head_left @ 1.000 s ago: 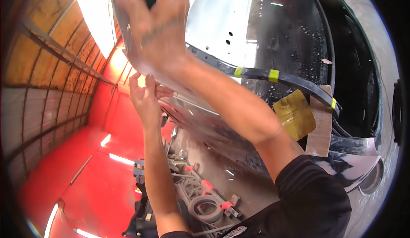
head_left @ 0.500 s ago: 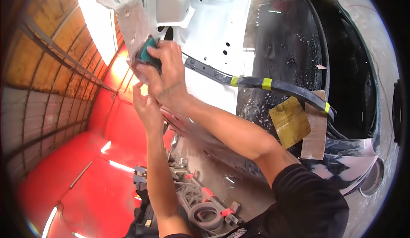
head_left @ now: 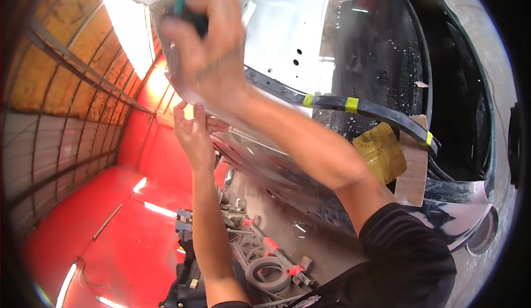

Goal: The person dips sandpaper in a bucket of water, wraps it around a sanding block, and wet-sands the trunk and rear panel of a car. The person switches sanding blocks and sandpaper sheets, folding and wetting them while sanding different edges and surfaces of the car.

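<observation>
Blurred by motion, my right hand [head_left: 215, 48] grips a teal and dark sanding block [head_left: 191, 15] against the grey-white edge of the car body panel [head_left: 285, 37]. Its thumb and fingers wrap the block from two sides, hiding part of it. Below and to the left, my left hand [head_left: 193, 136] is raised close to the panel's lower edge, with the fingers apart and nothing seen in them. A dark trim strip [head_left: 381, 110] with bits of yellow-green tape runs along the body to the right of my right hand.
A yellow sheet like sandpaper [head_left: 381, 153] and a piece of cardboard [head_left: 411, 170] lie on the car near its window glass [head_left: 368, 48]. Along the floor stand metal frame parts and a ring-shaped thing [head_left: 267, 273]. A red wall [head_left: 110, 230] is at the left.
My right hand has moved up along the panel edge with the sanding block. My left hand stays near the lower edge, its fingers slightly shifted. The view has shifted a little.
</observation>
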Tool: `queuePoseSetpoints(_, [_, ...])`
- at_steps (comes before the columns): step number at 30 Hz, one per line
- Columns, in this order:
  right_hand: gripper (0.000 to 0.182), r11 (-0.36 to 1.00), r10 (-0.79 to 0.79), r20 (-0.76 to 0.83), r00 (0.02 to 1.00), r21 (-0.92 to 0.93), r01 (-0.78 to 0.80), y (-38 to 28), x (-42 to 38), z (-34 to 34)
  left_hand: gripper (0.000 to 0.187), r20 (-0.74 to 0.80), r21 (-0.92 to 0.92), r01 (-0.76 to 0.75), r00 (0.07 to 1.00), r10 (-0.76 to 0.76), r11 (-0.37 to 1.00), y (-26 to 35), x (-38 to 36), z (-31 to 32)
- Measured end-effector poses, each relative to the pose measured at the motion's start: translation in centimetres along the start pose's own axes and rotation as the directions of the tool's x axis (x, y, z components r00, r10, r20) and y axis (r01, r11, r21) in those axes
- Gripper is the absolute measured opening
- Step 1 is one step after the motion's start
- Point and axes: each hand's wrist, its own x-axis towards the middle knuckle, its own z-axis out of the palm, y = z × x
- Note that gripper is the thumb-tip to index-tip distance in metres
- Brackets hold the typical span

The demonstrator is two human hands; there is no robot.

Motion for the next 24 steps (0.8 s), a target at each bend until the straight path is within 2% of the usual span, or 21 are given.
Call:
queuePoseSetpoints(2, [0.045, 0.989, 0.145, -0.039, 0.989, 0.028, -0.144, 0.1, 2.3, 1.1, 0.024, -0.022, 0.002, 0.032, 0.999, -0.032, 0.999, 0.0, -0.5, -0.5])
queuePoseSetpoints(4, [0.040, 0.981, 0.181, 0.000, 0.984, 0.067, -0.180, -0.6, -0.9, 0.6, 0.025, -0.056, -0.034, 0.019, 0.998, -0.021, 0.999, -0.7, 0.0, -0.3])
queuePoseSetpoints(6, [0.035, 0.937, 0.293, 0.058, 0.954, 0.181, -0.299, -3.1, -4.0, -1.1, 0.025, -0.037, -0.038, -0.006, 0.999, 0.004, 0.999, -0.9, 0.4, -0.5])
queuePoseSetpoints(9, [0.034, 0.998, -0.045, 0.078, 0.996, -0.029, 0.048, -0.5, -1.8, -0.8, 0.026, -0.019, -0.008, 0.035, 0.999, -0.035, 0.999, 0.2, -0.3, -0.2])
queuePoseSetpoints(10, [0.028, 0.925, 0.319, -0.005, 0.948, 0.217, -0.311, -1.1, 1.2, -0.1, 0.026, -0.013, 0.004, 0.051, 0.999, -0.051, 0.999, 0.6, -0.3, 0.1])
queuePoseSetpoints(13, [0.022, 0.999, 0.028, -0.026, 0.999, -0.034, -0.029, -0.5, 0.7, 0.2, 0.027, 0.000, -0.011, 0.021, 1.000, -0.021, 1.000, -0.8, -0.1, -0.5])
queuePoseSetpoints(14, [0.023, 0.996, 0.090, 0.003, 0.996, 0.024, -0.090, -1.7, -1.4, -0.4, 0.027, -0.022, -0.010, 0.002, 1.000, -0.002, 1.000, -1.3, 0.2, -0.8])
queuePoseSetpoints(17, [0.025, 0.993, 0.070, 0.082, 0.994, 0.093, -0.077, -1.8, -5.1, -1.5, 0.026, -0.059, -0.033, -0.029, 0.998, 0.027, 0.999, -1.9, 0.5, -1.2])
queuePoseSetpoints(19, [0.030, 0.990, 0.125, 0.060, 0.990, 0.056, -0.128, -1.2, -2.6, -0.7, 0.026, -0.046, -0.062, -0.016, 0.999, 0.013, 0.998, -0.7, -0.1, -0.3])
queuePoseSetpoints(20, [0.032, 0.998, 0.069, 0.018, 0.997, 0.008, -0.069, -0.6, 0.4, -0.3, 0.027, -0.035, -0.051, 0.003, 0.999, -0.005, 0.999, -0.4, 0.0, 0.1])
queuePoseSetpoints(23, [0.040, 0.989, 0.145, -0.029, 0.989, 0.005, -0.145, -0.5, 1.1, 1.1, 0.028, -0.008, -0.009, 0.038, 0.999, -0.038, 0.999, -0.8, -0.5, -1.0])
queuePoseSetpoints(24, [0.040, 0.995, 0.100, -0.004, 0.995, -0.031, -0.100, -1.1, -1.1, 0.6, 0.026, 0.012, -0.022, 0.009, 1.000, -0.009, 1.000, -2.2, 0.0, -2.1])
